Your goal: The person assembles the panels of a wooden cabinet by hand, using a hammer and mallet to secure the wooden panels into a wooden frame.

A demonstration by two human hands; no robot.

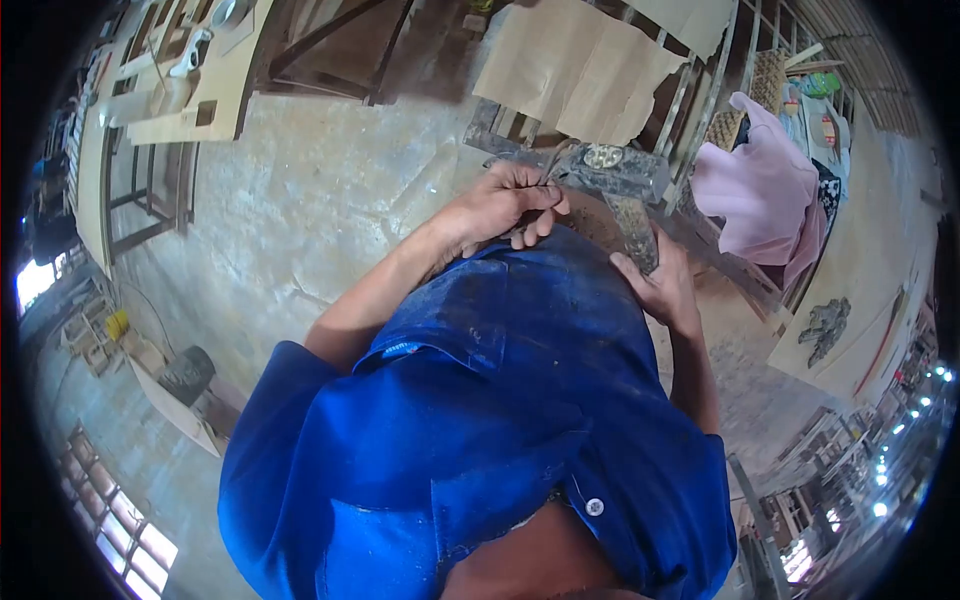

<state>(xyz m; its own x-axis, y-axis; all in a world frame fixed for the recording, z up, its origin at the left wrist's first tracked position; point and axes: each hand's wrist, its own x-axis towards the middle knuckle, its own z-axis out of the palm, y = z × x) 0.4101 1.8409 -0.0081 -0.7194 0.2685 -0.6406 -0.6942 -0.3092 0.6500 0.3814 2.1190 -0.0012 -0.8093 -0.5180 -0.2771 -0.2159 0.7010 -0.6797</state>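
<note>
Shirt [420, 450], hammer [620, 184], ragged-edged brown sheet [570, 75], broad floor [330, 165]

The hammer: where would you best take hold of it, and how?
Probably by its handle, from the right: it runs as a narrow length from the hammer's broad, blocky head toward the blue shirt. The right hand holds its lower end; the left hand crowds the head's left side.
</note>
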